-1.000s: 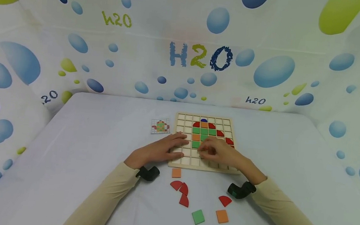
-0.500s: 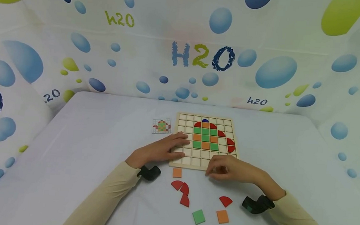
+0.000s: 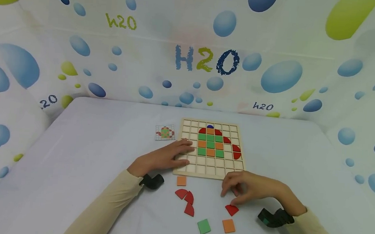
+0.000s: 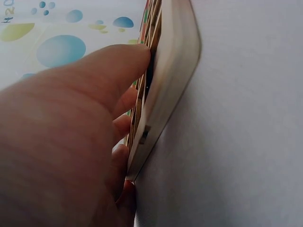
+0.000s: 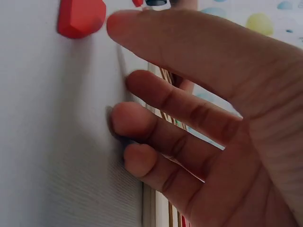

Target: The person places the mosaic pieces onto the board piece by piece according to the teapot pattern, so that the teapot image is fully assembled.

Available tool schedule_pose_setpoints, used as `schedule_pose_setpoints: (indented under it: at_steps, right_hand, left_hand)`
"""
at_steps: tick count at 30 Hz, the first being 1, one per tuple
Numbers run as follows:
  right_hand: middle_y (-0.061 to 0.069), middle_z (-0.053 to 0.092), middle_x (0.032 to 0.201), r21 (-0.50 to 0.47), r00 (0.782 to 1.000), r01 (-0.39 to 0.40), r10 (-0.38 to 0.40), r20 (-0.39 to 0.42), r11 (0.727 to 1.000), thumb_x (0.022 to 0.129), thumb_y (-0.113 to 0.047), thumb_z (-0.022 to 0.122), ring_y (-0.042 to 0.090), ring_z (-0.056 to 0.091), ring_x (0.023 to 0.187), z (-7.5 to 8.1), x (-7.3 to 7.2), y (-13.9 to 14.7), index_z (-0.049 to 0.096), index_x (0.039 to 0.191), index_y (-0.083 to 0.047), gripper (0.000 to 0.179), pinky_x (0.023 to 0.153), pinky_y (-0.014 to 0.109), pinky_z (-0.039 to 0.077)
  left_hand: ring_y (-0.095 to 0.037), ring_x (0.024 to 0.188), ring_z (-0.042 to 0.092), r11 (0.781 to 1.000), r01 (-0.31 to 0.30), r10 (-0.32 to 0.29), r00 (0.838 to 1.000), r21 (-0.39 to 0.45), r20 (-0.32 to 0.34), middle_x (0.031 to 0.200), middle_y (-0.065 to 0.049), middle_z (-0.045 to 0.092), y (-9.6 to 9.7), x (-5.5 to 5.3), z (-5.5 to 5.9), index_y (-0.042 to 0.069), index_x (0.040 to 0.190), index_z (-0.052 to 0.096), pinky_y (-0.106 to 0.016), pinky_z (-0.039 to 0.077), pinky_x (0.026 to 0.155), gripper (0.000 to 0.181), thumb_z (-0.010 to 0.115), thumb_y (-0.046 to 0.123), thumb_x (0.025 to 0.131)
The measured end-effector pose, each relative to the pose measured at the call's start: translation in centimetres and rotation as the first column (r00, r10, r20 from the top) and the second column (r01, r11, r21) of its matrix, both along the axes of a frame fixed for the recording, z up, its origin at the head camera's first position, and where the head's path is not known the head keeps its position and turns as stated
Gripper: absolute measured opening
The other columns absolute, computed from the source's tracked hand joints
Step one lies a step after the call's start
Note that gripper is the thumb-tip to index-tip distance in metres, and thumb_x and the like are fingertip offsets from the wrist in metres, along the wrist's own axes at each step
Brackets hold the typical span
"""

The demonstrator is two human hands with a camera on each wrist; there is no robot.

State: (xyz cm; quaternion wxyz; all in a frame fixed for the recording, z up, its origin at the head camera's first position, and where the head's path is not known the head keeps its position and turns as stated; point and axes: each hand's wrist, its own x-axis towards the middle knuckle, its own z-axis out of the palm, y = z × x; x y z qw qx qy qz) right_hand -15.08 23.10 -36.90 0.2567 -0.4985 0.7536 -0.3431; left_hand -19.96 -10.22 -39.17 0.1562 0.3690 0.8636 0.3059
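A red quarter-circle (image 3: 231, 210) is lying on the desk (image 3: 115, 126) right at the right thumb's tip, on the person's side of the other fingers. The right hand (image 3: 249, 186) is hovering here, its thumb and bent fingers standing apart and holding nothing. Whether the thumb is touching the piece or only nearly so, I can't quite tell from the right wrist view. The step in hand seems to be picking up this piece; the next move is probably calling for the index finger to close towards the thumb across its edges.

The near orange square (image 3: 229, 226) and the green square (image 3: 204, 227) are lying closer to the person than these fingers; 3 loose red quarter-circles (image 3: 190, 197) are lying to their left. The far orange square (image 3: 181, 181) is sitting just below the left thumb. Ahead of the right fingers, the gridded board (image 3: 199, 175) is carrying coloured pieces (image 3: 210, 145). The left hand (image 3: 165, 156) is resting over its left edge, fingers lying straight and apart, gripping nothing. Beyond those fingers, the pattern card (image 3: 165, 132) is lying just beside the board.
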Motion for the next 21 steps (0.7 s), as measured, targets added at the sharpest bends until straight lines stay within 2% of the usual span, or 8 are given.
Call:
schedule_pose_setpoints:
  at_steps: [4, 8, 14, 21]
  right_hand:
    - [-0.004, 0.061, 0.105, 0.039, 0.999, -0.016, 0.014, 0.047, 0.999, 0.087, -0.025, 0.076, 0.006, 0.056, 0.079, -0.12, -0.08, 0.00, 0.070, 0.110, -0.018, 0.024, 0.067, 0.019, 0.050]
    - [-0.004, 0.060, 0.111, 0.046, 0.994, -0.068, 0.064, 0.083, 0.997, 0.086, -0.023, 0.077, 0.007, 0.056, 0.088, -0.25, -0.07, 0.02, 0.070, 0.113, -0.018, 0.028, 0.074, 0.020, 0.052]
    - [-0.004, 0.064, 0.113, 0.013, 0.989, -0.135, 0.133, 0.065, 0.991, 0.086, -0.015, 0.076, 0.008, 0.057, 0.093, -0.43, -0.13, -0.04, 0.069, 0.113, -0.016, 0.028, 0.076, 0.021, 0.053]
    - [-0.004, 0.067, 0.102, -0.015, 0.991, -0.125, 0.126, 0.041, 0.992, 0.088, -0.012, 0.074, 0.006, 0.059, 0.089, -0.78, -0.02, 0.10, 0.071, 0.103, -0.016, 0.016, 0.071, 0.021, 0.054]
  left_hand:
    - [-0.031, 0.149, 0.017, 1.000, 0.000, 0.000, 1.000, 0.009, 0.006, 0.156, -0.013, 0.032, -0.14, 0.17, 0.00, 0.006, 0.145, 0.045, -0.049, 0.021, 0.118, 0.054, 0.059, 0.028, 0.098]
    - [-0.031, 0.149, 0.017, 1.000, 0.005, -0.005, 1.000, 0.014, 0.005, 0.156, -0.014, 0.032, -0.20, 0.25, -0.03, 0.005, 0.145, 0.045, -0.050, 0.021, 0.118, 0.054, 0.059, 0.028, 0.098]
    - [-0.030, 0.149, 0.016, 1.000, -0.008, 0.008, 1.000, 0.000, -0.002, 0.156, -0.012, 0.032, -0.19, 0.23, 0.01, 0.007, 0.146, 0.045, -0.049, 0.021, 0.118, 0.054, 0.059, 0.029, 0.098]
    - [-0.030, 0.149, 0.016, 1.000, 0.000, 0.000, 1.000, 0.017, 0.002, 0.156, -0.012, 0.032, -0.03, 0.17, -0.19, 0.006, 0.146, 0.044, -0.049, 0.021, 0.118, 0.054, 0.059, 0.028, 0.098]
